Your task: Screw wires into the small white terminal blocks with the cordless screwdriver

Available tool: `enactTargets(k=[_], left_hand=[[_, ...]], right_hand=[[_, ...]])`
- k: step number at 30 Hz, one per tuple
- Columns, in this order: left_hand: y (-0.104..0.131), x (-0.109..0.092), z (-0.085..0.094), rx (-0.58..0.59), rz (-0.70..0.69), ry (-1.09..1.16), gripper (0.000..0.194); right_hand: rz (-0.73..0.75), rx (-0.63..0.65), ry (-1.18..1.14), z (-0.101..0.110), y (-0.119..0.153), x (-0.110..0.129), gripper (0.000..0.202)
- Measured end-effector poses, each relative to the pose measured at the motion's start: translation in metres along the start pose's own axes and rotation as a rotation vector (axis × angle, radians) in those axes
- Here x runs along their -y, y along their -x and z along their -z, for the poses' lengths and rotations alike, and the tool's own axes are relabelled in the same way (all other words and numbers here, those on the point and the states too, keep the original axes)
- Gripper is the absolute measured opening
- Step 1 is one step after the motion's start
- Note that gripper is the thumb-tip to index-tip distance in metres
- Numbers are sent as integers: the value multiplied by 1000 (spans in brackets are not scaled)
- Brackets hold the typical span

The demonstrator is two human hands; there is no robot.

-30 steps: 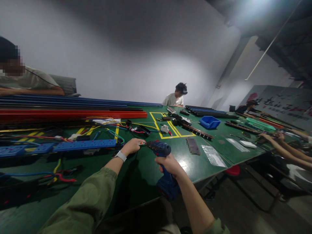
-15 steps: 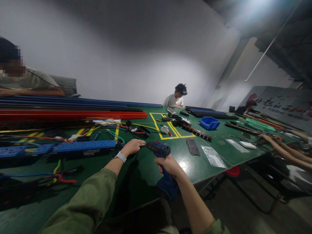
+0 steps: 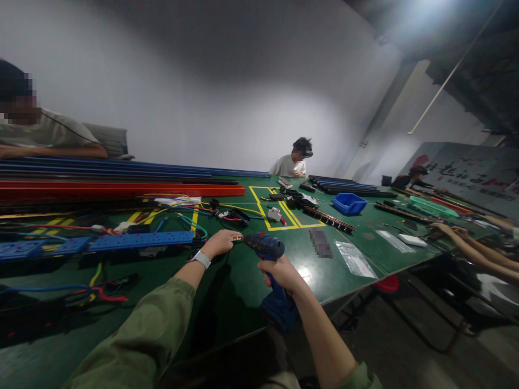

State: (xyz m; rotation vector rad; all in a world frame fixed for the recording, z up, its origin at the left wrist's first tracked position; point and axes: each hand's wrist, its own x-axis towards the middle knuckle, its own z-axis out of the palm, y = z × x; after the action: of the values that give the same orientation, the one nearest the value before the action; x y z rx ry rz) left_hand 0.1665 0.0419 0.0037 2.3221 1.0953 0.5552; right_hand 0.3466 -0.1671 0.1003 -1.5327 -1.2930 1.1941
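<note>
My right hand [image 3: 279, 271] is wrapped round the grip of a blue cordless drill [image 3: 265, 246], whose tip points left. In my left hand [image 3: 219, 244] is a small white and orange part [image 3: 235, 237], pinched at the fingertips. The drill's tip is close to this part; whether they touch is too small to tell. Left of my left hand lies a long blue socket strip [image 3: 141, 242]. Coloured wires [image 3: 178, 202] run behind it, and more wires [image 3: 95, 292] lie nearer the left front. A white switch-like part [image 3: 274, 215] sits within yellow tape lines beyond the drill.
On the green table [image 3: 243, 278] are a blue bin [image 3: 349, 203], a phone-like object [image 3: 321, 243], a plastic bag [image 3: 354, 260] and a red channel [image 3: 121, 189]. Several people sit around; a co-worker's hands [image 3: 450, 232] are at right.
</note>
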Motion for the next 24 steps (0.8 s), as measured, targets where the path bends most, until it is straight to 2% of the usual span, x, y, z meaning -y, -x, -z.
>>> enactTargets(k=[6, 24], left_hand=[[0, 1, -2, 6, -2, 0, 57], [-1, 3, -2, -3, 9, -8, 58]], right_hand=[[-47, 11, 4, 1, 1, 0, 9], [-39, -11, -10, -1, 3, 5, 14]])
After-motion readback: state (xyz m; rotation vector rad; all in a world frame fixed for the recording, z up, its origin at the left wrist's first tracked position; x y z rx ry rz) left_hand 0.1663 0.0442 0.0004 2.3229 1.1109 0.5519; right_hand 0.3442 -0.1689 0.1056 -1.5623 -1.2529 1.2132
